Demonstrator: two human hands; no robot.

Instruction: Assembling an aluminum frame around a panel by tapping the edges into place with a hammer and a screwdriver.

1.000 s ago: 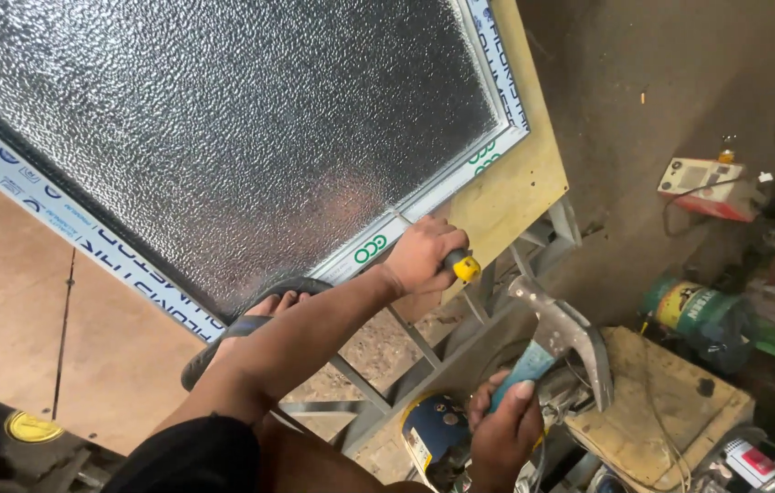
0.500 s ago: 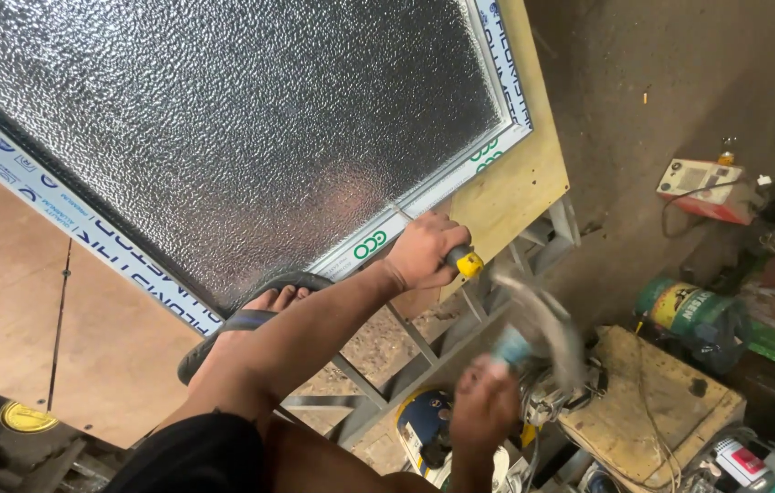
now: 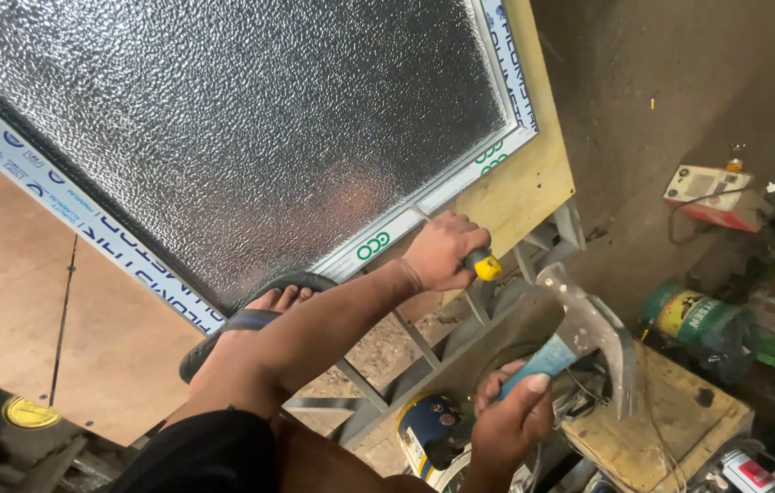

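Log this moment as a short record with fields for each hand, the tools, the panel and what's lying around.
left hand: grips a yellow-handled chisel, tip at the panel's frame edge
right hand: holds a claw hammer by its blue handle, raised, apart from the chisel
panel: textured glass in a white frame, lying on a wooden board
foot: in a sandal, under the panel's edge
around: green can, small wooden table

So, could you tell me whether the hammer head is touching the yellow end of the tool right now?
No, the hammer in the right hand is drawn back, clear of the yellow-ended tool in the left hand.
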